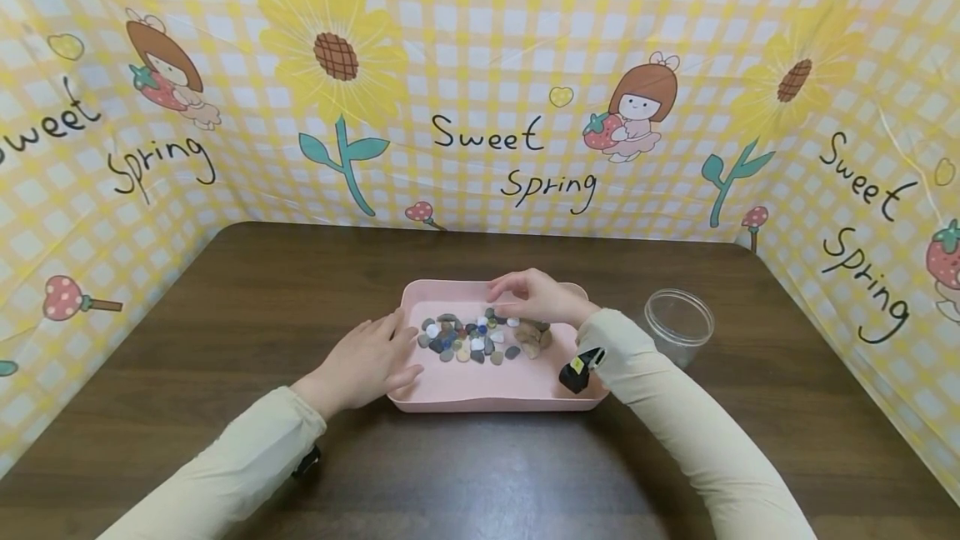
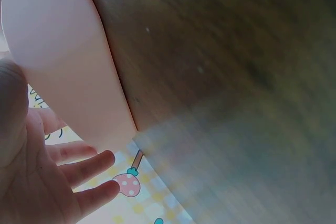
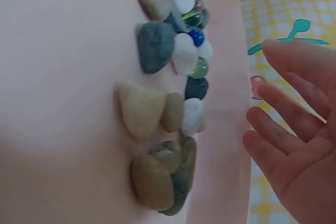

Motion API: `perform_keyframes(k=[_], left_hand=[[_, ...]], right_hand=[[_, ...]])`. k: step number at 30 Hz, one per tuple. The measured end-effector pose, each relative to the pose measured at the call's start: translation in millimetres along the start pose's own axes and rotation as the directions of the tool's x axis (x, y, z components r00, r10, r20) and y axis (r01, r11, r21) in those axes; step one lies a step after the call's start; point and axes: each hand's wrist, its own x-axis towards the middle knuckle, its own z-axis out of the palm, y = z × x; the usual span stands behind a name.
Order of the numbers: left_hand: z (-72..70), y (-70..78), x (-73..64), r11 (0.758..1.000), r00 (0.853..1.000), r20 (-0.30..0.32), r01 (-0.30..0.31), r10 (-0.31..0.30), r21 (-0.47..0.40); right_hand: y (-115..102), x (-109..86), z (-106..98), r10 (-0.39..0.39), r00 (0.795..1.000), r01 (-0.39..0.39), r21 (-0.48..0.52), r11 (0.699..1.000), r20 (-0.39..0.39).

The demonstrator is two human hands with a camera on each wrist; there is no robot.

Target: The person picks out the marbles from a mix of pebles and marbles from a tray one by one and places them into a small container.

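Note:
A shallow pink tray holds a band of mixed pebbles and glass marbles. Brown stones are bunched at the right end of that band, also close up as a tan stone in the right wrist view. White pebbles, grey pebbles and a blue marble lie further along. My left hand is at the tray's left side, fingers loosely extended along the outside of its wall. Over the tray's far right part hovers my right hand, fingers spread and slightly bent, holding nothing.
A clear, round, open-topped jar stands on the dark wooden table, just right of the tray and beside the right forearm. A yellow checked cloth with printed flowers surrounds the table at the back and sides.

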Motion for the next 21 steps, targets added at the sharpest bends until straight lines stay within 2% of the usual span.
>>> perform_keyframes(k=[4,11,17,21], left_hand=[[1.8,-0.4,0.2,1.0,1.0,-0.016,-0.008,0.009,0.022],[2.4,-0.2,0.5,1.0,1.0,-0.024,-0.01,0.011,0.007],[1.4,-0.2,0.0,1.0,1.0,-0.018,-0.01,0.01,0.006],[0.7,-0.4,-0.3,1.0,1.0,-0.014,-0.008,0.008,0.008]], right_hand=[[2.7,2.6,2.9,0.016,1.0,-0.016,-0.028,0.999,0.014],[6.3,5.1,8.6,0.003,1.0,-0.002,-0.107,0.994,0.015],[7.6,7.8,13.9,-0.005,1.0,0.01,-0.178,0.984,0.03],[7.6,9.2,16.1,0.013,1.0,-0.007,-0.188,0.982,0.027]])
